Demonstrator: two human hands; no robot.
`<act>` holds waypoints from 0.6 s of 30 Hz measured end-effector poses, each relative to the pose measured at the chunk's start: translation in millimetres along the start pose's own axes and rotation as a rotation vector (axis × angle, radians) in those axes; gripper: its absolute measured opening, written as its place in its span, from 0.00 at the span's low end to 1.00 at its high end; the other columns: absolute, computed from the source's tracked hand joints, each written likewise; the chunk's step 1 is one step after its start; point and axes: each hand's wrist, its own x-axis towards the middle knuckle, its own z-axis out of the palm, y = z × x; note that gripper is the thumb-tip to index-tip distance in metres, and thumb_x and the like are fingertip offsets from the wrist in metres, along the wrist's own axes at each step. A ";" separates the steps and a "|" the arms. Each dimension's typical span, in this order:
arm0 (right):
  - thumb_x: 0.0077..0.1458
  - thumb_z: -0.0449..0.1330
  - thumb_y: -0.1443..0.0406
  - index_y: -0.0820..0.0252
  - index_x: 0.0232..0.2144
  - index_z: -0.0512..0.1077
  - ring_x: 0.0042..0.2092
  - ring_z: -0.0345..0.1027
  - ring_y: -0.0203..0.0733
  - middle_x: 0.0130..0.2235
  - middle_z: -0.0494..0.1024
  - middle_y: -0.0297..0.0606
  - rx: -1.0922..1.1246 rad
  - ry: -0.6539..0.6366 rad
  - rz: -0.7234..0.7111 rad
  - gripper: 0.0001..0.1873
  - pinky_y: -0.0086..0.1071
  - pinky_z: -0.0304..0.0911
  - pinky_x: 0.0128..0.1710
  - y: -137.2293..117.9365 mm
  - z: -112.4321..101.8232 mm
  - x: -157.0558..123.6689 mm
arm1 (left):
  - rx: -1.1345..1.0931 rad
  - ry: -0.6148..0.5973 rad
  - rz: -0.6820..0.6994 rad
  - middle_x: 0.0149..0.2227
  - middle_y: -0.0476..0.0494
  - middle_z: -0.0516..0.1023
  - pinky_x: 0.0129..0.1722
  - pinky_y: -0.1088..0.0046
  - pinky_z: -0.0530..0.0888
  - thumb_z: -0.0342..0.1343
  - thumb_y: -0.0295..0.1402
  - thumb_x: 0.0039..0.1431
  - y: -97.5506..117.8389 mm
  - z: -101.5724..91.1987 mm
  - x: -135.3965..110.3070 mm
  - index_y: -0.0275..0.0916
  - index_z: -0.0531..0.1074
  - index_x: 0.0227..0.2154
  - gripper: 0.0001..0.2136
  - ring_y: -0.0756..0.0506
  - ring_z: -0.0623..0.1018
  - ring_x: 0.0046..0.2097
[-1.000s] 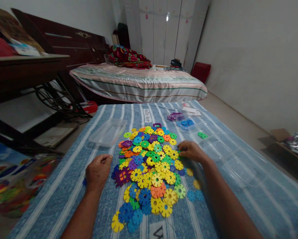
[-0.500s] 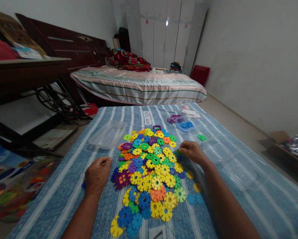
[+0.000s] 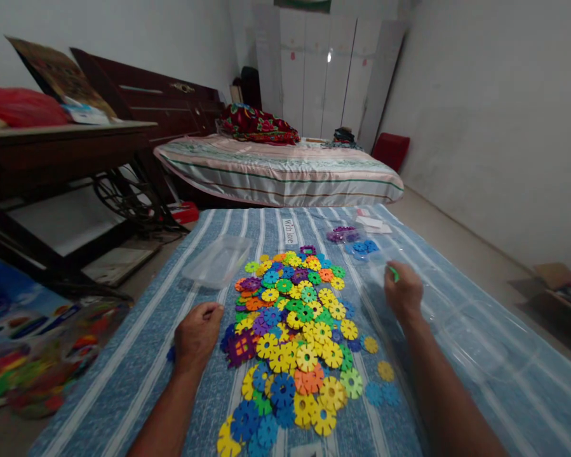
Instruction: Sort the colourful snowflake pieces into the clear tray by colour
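Observation:
A thin green plastic disc (image 3: 394, 273) is pinched in my right hand (image 3: 404, 291), which hovers over a clear tray at the right of the pile. My left hand (image 3: 198, 333) rests curled on the cloth, left of the pile; whatever its fingers hold, if anything, is hidden. Between the hands spreads a heap of notched, flower-shaped discs (image 3: 307, 357) in yellow, green, blue, orange and purple. A purple square piece (image 3: 242, 347) lies at the heap's left edge, near my left hand. A blue piece (image 3: 171, 354) shows partly behind my left wrist.
A clear plastic box (image 3: 217, 261) stands left behind the heap. Blue discs (image 3: 364, 248) and purple pieces (image 3: 341, 234) sit in clear containers at the back right. More transparent trays (image 3: 476, 330) lie along the right side. Beyond the striped cloth (image 3: 123, 355) stands a bed (image 3: 285, 171).
My right hand has moved right, from the heap's edge to above the clear tray, carrying a green disc. My left hand stays beside the heap. The view has shifted slightly.

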 end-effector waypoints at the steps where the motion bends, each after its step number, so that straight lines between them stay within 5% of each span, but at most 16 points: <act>1: 0.59 0.53 0.65 0.58 0.34 0.76 0.36 0.72 0.47 0.32 0.80 0.44 0.010 -0.018 -0.047 0.11 0.38 0.64 0.39 -5.1 2.6 -5.6 | 0.005 0.000 -0.005 0.33 0.46 0.82 0.43 0.67 0.73 0.51 0.47 0.44 0.2 -0.1 0.1 0.44 0.74 0.25 0.13 0.41 0.79 0.37; 8: 0.63 0.53 0.68 0.57 0.30 0.75 0.32 0.69 0.42 0.26 0.76 0.38 0.061 -0.132 -0.298 0.13 0.33 0.60 0.37 -51.4 7.4 -23.6 | 0.008 0.002 -0.020 0.32 0.45 0.81 0.43 0.66 0.74 0.51 0.47 0.43 -1.2 0.2 1.8 0.44 0.74 0.26 0.14 0.40 0.80 0.38; 18: 0.60 0.54 0.66 0.55 0.33 0.76 0.35 0.74 0.43 0.32 0.81 0.38 0.329 -0.482 -0.158 0.10 0.32 0.65 0.35 -48.1 11.6 -43.1 | -0.010 0.009 -0.022 0.32 0.45 0.82 0.43 0.66 0.74 0.52 0.46 0.43 -0.7 2.0 1.0 0.44 0.74 0.25 0.13 0.41 0.80 0.37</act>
